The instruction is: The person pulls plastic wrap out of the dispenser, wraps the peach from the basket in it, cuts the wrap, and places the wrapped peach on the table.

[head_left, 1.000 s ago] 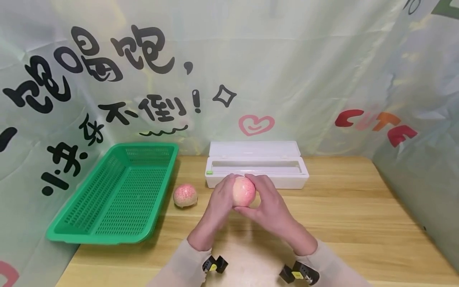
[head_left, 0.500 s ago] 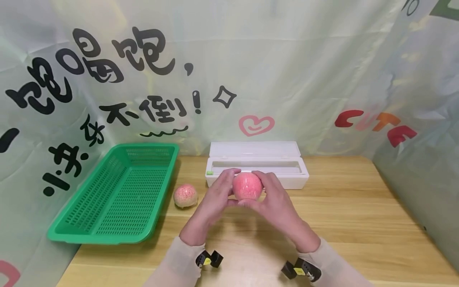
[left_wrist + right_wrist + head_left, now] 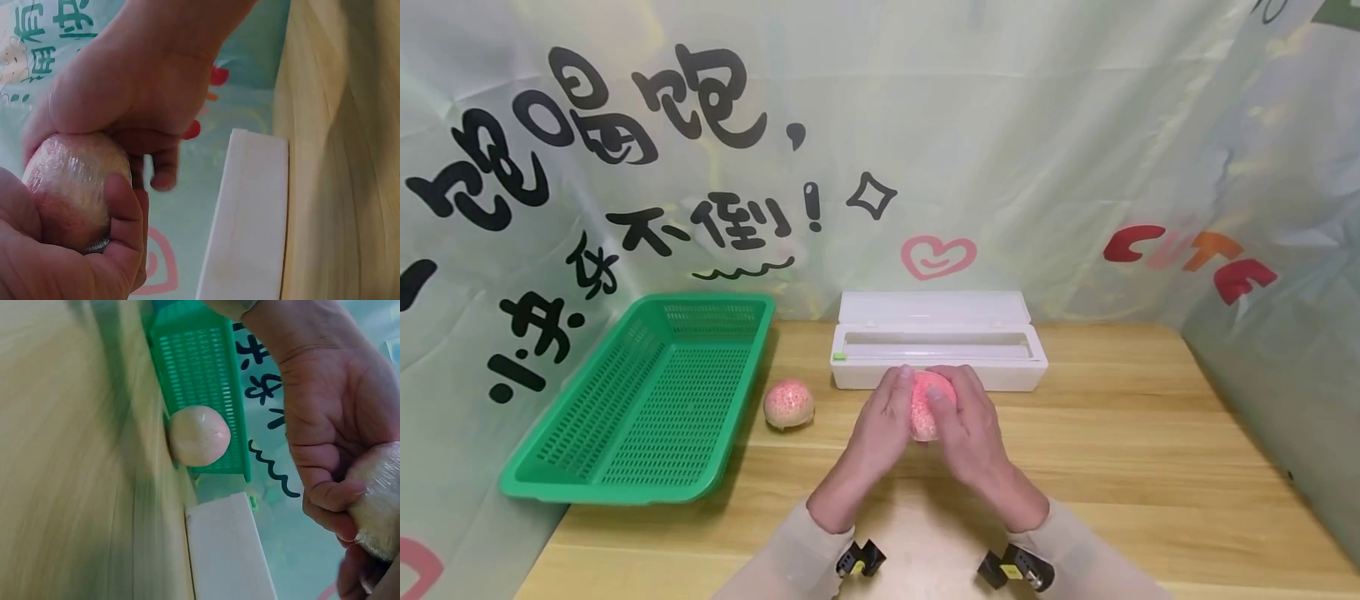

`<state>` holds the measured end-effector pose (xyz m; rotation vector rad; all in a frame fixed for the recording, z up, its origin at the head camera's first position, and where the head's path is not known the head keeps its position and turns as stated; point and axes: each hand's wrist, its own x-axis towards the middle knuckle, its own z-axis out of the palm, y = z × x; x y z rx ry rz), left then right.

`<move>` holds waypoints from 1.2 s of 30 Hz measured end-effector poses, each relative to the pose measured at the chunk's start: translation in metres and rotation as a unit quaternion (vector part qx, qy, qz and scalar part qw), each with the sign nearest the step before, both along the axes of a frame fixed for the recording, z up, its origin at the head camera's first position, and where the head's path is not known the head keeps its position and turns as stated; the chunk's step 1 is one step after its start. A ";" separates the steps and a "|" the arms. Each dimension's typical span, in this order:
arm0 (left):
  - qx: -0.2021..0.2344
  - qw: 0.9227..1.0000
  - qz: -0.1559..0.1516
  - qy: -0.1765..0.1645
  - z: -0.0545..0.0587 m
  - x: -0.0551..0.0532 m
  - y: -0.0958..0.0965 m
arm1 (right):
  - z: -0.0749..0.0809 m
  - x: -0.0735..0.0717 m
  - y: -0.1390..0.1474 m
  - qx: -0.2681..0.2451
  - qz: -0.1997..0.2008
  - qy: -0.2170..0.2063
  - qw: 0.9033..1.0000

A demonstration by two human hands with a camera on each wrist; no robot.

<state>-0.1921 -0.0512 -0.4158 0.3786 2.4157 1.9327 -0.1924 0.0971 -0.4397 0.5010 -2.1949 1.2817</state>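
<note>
A pink peach (image 3: pixel 925 417), wrapped in shiny clear film, is held between both hands above the table. My left hand (image 3: pixel 880 421) grips its left side, and my right hand (image 3: pixel 973 429) grips the right, with the thumb across the near face. The left wrist view shows the film stretched over the peach (image 3: pixel 81 181), with fingers of both hands curled around it. Only part of the peach (image 3: pixel 381 494) enters the right wrist view. A second pink-speckled peach (image 3: pixel 788 404) rests on the table to the left of my hands.
Behind my hands stands a long white cling film dispenser (image 3: pixel 936 377), its lid raised. On the left lies a green slotted basket (image 3: pixel 730 462). A printed cloth (image 3: pixel 1045 167) hangs around the wooden table (image 3: pixel 1135 467).
The peach has been turned in the hands; its speckled pink side now faces up. My hands have closed in tighter around it, and the right thumb has moved onto its near face.
</note>
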 end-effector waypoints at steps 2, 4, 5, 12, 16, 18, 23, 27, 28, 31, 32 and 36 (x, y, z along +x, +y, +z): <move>0.007 1.000 -0.003 -0.004 0.000 0.000 0.001 | 0.001 0.000 -0.001 -0.022 0.006 0.004 1.000; 0.011 1.000 -0.008 -0.007 0.001 0.000 0.001 | 0.001 0.000 -0.002 -0.042 0.011 0.010 0.999; 0.012 1.000 -0.012 -0.008 0.000 -0.001 0.000 | 0.001 0.001 -0.003 -0.046 0.010 0.013 0.999; 0.081 0.992 -0.085 -0.057 0.001 -0.008 -0.010 | 0.007 -0.003 0.003 -0.069 0.020 -0.043 0.997; 0.160 0.974 -0.134 -0.090 0.003 -0.014 -0.023 | 0.014 -0.008 0.011 -0.112 0.078 -0.141 0.981; 0.178 0.969 -0.142 -0.096 0.004 -0.016 -0.027 | 0.014 -0.009 0.013 -0.105 0.092 -0.160 0.977; 0.198 0.963 -0.149 -0.104 0.005 -0.016 -0.027 | 0.008 -0.008 0.011 -0.026 0.028 -0.077 0.996; 0.202 0.965 -0.134 -0.100 0.004 -0.016 -0.028 | 0.010 -0.012 0.016 -0.022 0.085 -0.084 0.993; 0.200 0.966 -0.130 -0.096 0.004 -0.017 -0.030 | 0.013 -0.013 0.019 -0.029 0.122 -0.106 0.986; 0.160 0.977 -0.117 -0.082 0.003 -0.021 -0.036 | 0.020 -0.018 0.031 -0.008 0.189 -0.162 0.968; 0.131 0.982 -0.111 -0.073 0.003 -0.022 -0.038 | 0.022 -0.019 0.035 0.007 0.199 -0.172 0.965; 0.012 0.994 -0.095 -0.048 0.000 -0.025 -0.042 | 0.021 -0.021 0.042 0.083 0.180 -0.158 0.967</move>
